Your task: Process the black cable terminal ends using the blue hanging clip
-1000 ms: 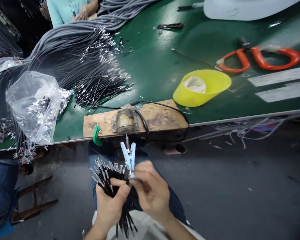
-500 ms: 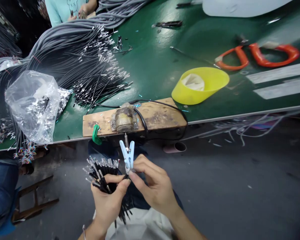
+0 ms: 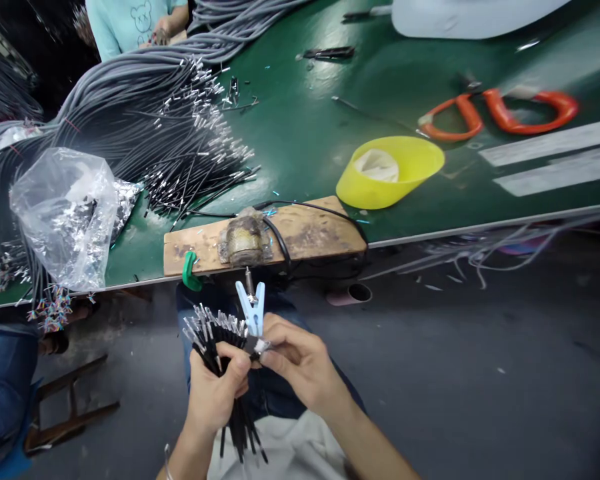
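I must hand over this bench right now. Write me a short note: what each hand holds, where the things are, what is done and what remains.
Left hand: grips a bundle of black wires, metal tips fanned upward.
Right hand: pinches one wire tip at the bundle's top, just below the blue clip.
Clip sits under the wooden block at the table edge.
Done: cannot tell how many wires are processed.
Left: a large pile of tipped cables lies on the table, beside a plastic bag.

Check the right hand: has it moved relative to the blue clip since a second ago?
Barely. The right hand stays just below the blue clip; both shifted together with the camera, keeping position under the wooden block.
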Demonstrator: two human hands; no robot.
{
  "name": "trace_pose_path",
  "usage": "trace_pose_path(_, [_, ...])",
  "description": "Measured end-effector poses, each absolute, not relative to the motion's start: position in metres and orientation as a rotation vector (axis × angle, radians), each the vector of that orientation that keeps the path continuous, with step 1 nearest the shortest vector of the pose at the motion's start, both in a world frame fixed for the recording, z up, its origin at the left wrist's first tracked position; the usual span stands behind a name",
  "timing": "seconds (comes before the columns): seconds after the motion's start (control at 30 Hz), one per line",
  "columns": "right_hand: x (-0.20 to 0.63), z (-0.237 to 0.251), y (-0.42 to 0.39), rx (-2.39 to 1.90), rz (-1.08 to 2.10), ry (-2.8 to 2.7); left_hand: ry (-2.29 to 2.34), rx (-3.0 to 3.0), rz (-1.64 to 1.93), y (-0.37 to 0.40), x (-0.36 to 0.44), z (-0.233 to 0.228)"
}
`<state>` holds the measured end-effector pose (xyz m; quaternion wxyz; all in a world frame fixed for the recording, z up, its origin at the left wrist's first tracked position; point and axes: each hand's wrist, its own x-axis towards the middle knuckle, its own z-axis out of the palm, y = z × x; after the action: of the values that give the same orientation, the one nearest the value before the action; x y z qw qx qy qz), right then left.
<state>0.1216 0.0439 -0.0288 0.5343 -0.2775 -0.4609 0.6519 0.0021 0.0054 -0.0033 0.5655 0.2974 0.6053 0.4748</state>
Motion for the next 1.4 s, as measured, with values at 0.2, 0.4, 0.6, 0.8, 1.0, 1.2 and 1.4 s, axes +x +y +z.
trace_pose_path(0.2, [0.120,-0.033,0.057,-0.626,2.069,-0.629,1.490,0.877,1.179,0.010,0.001,0.005])
trace_pose_path(0.4, [0.113,-0.016,0.089,-0.655,1.923,-0.511,1.610,0.970,1.232,0.002,0.003,0.014])
trace_pose_path(0.6, [0.096,-0.007,0.096,-0.437,2.012,-0.431,1.715,1.049,1.326,0.002,-0.002,0.019])
trace_pose_path(0.8, [0.095,-0.006,0.095,-0.416,2.056,-0.309,1.682,1.094,1.336,0.015,0.008,0.018])
trace_pose_path(1.0, [0.096,-0.018,0.091,-0.467,2.149,-0.220,1.682,1.107,1.304,0.015,0.007,0.016])
trace_pose_path(1.2, [0.108,-0.051,0.077,-0.559,2.094,-0.326,1.705,1.075,1.256,0.001,0.003,0.010])
trace_pose_path(1.4, [0.124,-0.052,0.053,-0.884,1.841,-0.756,1.488,0.818,0.994,0.008,-0.021,-0.013])
